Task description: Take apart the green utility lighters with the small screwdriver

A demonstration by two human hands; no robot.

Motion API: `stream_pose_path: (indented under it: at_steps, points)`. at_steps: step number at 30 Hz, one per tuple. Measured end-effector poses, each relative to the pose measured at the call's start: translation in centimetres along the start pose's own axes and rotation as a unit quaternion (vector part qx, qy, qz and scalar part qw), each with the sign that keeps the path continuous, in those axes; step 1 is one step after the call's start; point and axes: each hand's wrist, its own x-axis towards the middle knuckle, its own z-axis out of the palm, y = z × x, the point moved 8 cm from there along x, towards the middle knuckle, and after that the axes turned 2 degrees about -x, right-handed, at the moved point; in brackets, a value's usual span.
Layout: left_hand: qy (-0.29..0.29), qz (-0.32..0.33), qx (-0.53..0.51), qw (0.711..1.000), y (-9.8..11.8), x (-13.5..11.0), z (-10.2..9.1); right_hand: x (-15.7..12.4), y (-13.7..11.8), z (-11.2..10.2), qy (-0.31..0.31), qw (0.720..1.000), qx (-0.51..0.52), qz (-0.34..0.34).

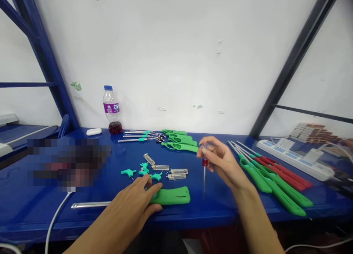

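Observation:
My left hand (pixel 135 202) lies on the blue table, fingers closed round the near end of a green lighter body (pixel 173 196) with a long metal tube (pixel 89 205) sticking out to the left. My right hand (pixel 220 160) pinches a small screwdriver (pixel 204 173) with a red handle, held upright, its thin shaft pointing down toward the table. Between the hands lie several small teal trigger pieces (pixel 128 172) and clear plastic inserts (pixel 176 173).
Finished green and red long-nosed lighters (pixel 275 180) lie at the right, green handles (pixel 179 139) and metal tubes (pixel 138 135) at the back. A water bottle (pixel 111 110) stands by the wall. A white power strip (pixel 295 159) sits at far right. A white cable (pixel 55 217) runs off the front left.

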Motion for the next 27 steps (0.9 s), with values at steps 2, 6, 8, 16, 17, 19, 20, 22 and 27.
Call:
stream_pose_path:
  at_steps: [2,6,8,16,17,19,20,22,27]
  points:
    - [0.011,0.007,-0.007,1.0,-0.4,-0.2,0.0,-0.3,-0.3,-1.5,0.013,0.995,-0.094,0.019]
    - [0.054,0.026,-0.032,0.998,-1.4,-0.6,-0.2,-0.9,0.8,-5.1,0.014,0.961,-0.268,0.065]
    - [0.08,0.036,-0.034,0.996,-1.7,-0.8,-0.6,-1.1,2.5,-7.3,0.033,0.942,-0.32,0.097]
    - [0.142,0.026,-0.013,0.989,-2.3,-0.9,-2.8,-1.6,6.9,-10.7,0.05,0.878,-0.448,0.157]
    - [0.158,0.029,-0.013,0.987,-2.4,-0.9,-3.2,-1.6,6.3,-10.3,0.052,0.877,-0.454,0.148]
    - [0.195,0.041,-0.017,0.98,-2.3,-0.9,-3.8,-1.6,4.2,-8.8,0.064,0.878,-0.461,0.11]
    - [0.215,0.048,-0.019,0.975,-2.2,-0.9,-4.1,-1.5,2.8,-7.7,0.075,0.882,-0.458,0.085]
    - [0.25,0.064,-0.026,0.966,-1.7,-1.1,-4.6,-1.4,0.3,-4.7,0.065,0.914,-0.398,0.038]
    - [0.304,0.097,-0.04,0.947,-0.3,-1.6,-5.4,-1.5,-1.1,5.1,-0.143,0.957,-0.248,0.05]
